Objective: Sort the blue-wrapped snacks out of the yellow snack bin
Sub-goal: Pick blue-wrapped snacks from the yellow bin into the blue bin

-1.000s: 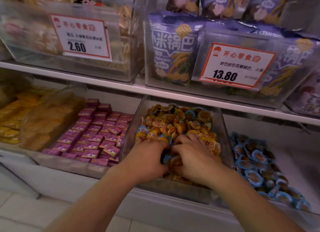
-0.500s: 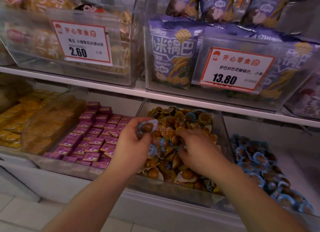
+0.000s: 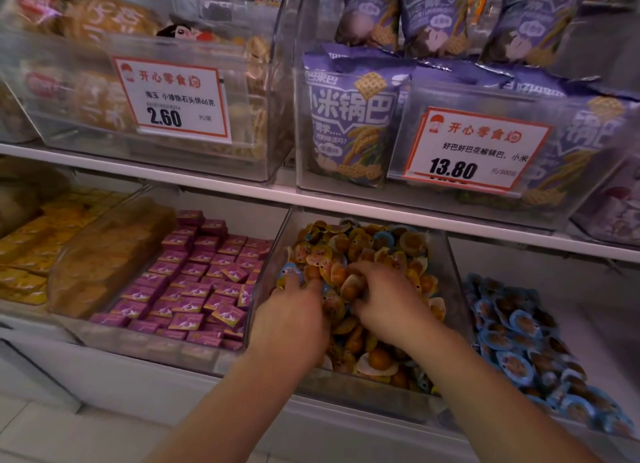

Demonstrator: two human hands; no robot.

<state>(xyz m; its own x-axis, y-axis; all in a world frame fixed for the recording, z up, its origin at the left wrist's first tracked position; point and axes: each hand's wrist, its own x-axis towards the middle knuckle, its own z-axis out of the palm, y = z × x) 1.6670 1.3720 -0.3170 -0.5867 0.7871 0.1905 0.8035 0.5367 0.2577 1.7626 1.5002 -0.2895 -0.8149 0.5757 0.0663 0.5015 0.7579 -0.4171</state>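
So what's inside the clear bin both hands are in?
The clear bin holds mostly yellow-wrapped snacks with a few blue-wrapped snacks mixed in. The left hand and right hand cover the middle; deeper layers are hidden.

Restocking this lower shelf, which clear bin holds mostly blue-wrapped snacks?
The far-right bin: blue-wrapped snacks fill it, unlike the yellow snack bin beside it.

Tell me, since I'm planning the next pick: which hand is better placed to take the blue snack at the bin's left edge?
Left. The left hand has its fingertips beside the blue snack, while the right hand is busy among yellow snacks further right.
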